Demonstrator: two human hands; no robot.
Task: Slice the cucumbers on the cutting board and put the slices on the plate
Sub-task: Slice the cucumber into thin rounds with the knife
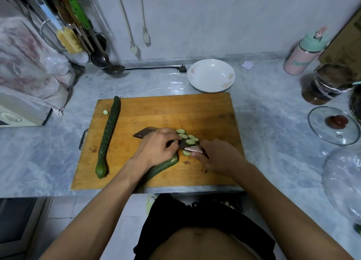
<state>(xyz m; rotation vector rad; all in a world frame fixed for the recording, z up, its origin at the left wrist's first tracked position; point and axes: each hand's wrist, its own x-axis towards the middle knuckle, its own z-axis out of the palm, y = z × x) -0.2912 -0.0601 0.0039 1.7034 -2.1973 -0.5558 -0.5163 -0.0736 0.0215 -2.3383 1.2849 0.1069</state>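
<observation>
— Where's the cut cucumber?
— Near board edge, under my left hand; slices beside it.
— Grips?
— Right hand clasps the cleaver; left fingers curled, hold unclear; plate far.

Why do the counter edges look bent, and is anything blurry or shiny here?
Head view: wide-angle lens bows the cutting board and counter edges; corners go soft, blurring the glass bowl; soft glare shows on the counter behind the board and inside the plate.

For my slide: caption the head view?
Hands slice cucumber on cutting board; plate empty.
</observation>
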